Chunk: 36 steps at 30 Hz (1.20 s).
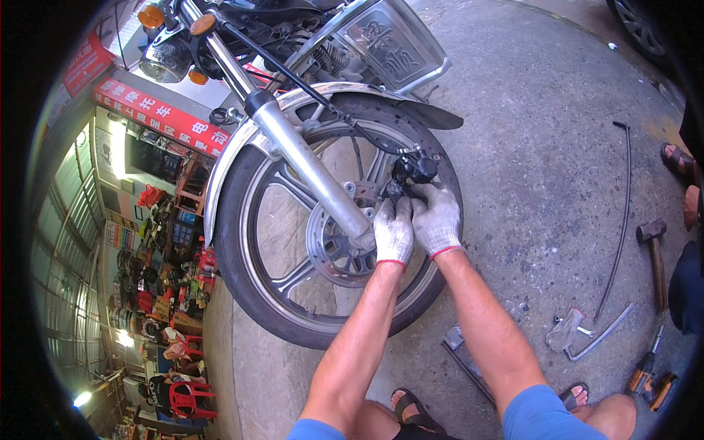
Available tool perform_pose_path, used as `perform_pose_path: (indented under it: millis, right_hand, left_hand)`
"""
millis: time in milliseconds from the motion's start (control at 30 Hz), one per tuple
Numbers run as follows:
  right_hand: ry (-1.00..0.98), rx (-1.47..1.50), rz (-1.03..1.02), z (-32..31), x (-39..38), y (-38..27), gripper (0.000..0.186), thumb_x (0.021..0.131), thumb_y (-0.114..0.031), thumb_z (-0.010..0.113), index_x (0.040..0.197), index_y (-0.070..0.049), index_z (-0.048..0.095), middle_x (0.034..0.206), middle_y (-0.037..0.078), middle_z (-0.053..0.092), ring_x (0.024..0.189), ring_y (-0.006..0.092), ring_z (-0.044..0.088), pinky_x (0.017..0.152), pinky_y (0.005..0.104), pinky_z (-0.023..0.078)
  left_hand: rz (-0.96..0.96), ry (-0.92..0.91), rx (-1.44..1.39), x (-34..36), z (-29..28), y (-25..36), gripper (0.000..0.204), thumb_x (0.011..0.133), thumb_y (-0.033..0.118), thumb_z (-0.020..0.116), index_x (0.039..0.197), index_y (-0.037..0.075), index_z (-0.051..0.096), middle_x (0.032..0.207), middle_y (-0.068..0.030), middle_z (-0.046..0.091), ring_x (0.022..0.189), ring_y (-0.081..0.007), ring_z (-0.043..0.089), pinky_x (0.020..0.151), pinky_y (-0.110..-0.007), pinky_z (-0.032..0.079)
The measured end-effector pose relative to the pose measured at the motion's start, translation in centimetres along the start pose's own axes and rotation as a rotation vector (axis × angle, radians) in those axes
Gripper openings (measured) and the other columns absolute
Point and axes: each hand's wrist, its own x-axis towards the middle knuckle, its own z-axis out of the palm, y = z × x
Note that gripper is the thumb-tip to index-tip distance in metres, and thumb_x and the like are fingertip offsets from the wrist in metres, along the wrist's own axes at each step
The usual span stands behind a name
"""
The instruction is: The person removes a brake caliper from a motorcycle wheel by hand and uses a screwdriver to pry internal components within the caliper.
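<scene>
Both my hands wear whitish knitted gloves with red cuffs, dirty at the fingers. They meet side by side at a black brake caliper (415,169), which hangs beside the motorcycle's front wheel (268,312). My left hand (394,233) has its fingers closed on the caliper's lower left part. On its lower right side, the fingers of my right hand (438,218) are closed too; the fingertips are partly hidden. A black brake hose (359,128) runs down to the caliper. Left of my hands are the silver fork leg (304,165) and the brake disc (319,253).
On the concrete floor at right lie a hammer (658,264), a long black hose (628,191), a bent metal bar (601,334), a clear plastic bag (565,331) and an orange-black tool (645,367). Another person's sandalled foot (678,160) shows at the right edge. Red chairs (191,400) stand inside the shop.
</scene>
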Motion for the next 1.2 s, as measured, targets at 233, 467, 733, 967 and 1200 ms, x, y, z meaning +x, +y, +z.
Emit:
perform_pose_path:
  millis: [233,467,733,967,1200]
  right_hand:
    - [-0.076,0.046,-0.006,-0.3,0.6,0.4,0.025,0.079,-0.009,0.066,0.103,-0.005,0.074,0.103,0.02,0.068,0.1,0.0365,0.064,0.091,0.0427,0.049]
    - [-0.076,0.012,-0.066,-0.1,0.6,0.2,0.03,0.08,-0.009,0.065,0.109,-0.009,0.074,0.103,0.02,0.068,0.102,0.0377,0.062,0.092,0.0442,0.049]
    - [-0.056,0.009,-0.067,-0.1,0.4,-0.2,0.034,0.079,-0.008,0.064,0.111,-0.012,0.073,0.106,0.022,0.068,0.101,0.0391,0.062,0.092,0.0455,0.049]
    - [-0.134,-0.122,-0.073,-0.4,0.9,-0.5,0.035,0.079,-0.008,0.063,0.113,-0.013,0.073,0.108,0.023,0.067,0.103,0.039,0.061,0.093,0.0455,0.049]
    - [-0.182,-0.113,-0.111,-0.6,1.6,-0.1,0.035,0.08,-0.007,0.062,0.112,-0.013,0.073,0.112,0.022,0.066,0.107,0.0392,0.059,0.095,0.0456,0.048]
  left_hand:
    - [0.058,-0.005,0.116,0.0,-0.1,0.5,0.03,0.097,0.022,0.055,0.1,-0.006,0.063,0.093,-0.0239,0.068,0.085,-0.0312,0.063,0.079,-0.041,0.047]
    - [0.053,0.0,0.149,0.1,-0.4,0.8,0.031,0.097,0.023,0.056,0.1,-0.007,0.062,0.093,-0.0251,0.067,0.086,-0.0321,0.063,0.079,-0.042,0.047]
    - [0.024,-0.003,0.107,0.2,-0.4,-0.1,0.031,0.097,0.022,0.056,0.101,-0.008,0.063,0.094,-0.0258,0.067,0.087,-0.0322,0.064,0.079,-0.041,0.047]
    - [0.0,0.0,0.15,-0.4,-0.2,1.5,0.032,0.097,0.023,0.057,0.103,-0.008,0.063,0.095,-0.0228,0.069,0.089,-0.0276,0.064,0.081,-0.039,0.048]
    - [-0.032,-0.045,0.057,0.5,-0.4,0.0,0.032,0.097,0.023,0.057,0.103,-0.008,0.063,0.096,-0.0212,0.069,0.088,-0.0237,0.062,0.082,-0.037,0.048]
